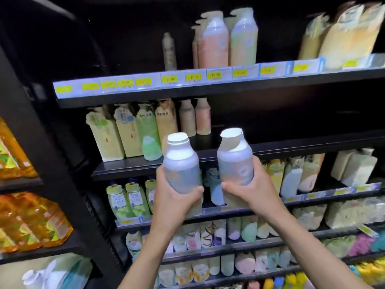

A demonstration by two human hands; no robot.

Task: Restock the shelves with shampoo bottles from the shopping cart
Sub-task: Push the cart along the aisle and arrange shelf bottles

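Observation:
Both arms are raised in front of black store shelves. My left hand (177,195) grips the lower part of a pale blue-grey shampoo bottle (180,163) with a white cap, held upright. My right hand (253,188) grips a matching shampoo bottle (235,161), also upright. Both bottles hover in front of the edge of the second shelf (291,146), whose right part behind them is dark and bare. The shopping cart is out of view.
The second shelf holds boxed bottles (129,132) at its left. The top shelf (187,88) carries pump bottles (227,40) and yellow price tags. Lower shelves are packed with several bottles (208,234). Cooking-oil jugs (31,222) fill the unit at left.

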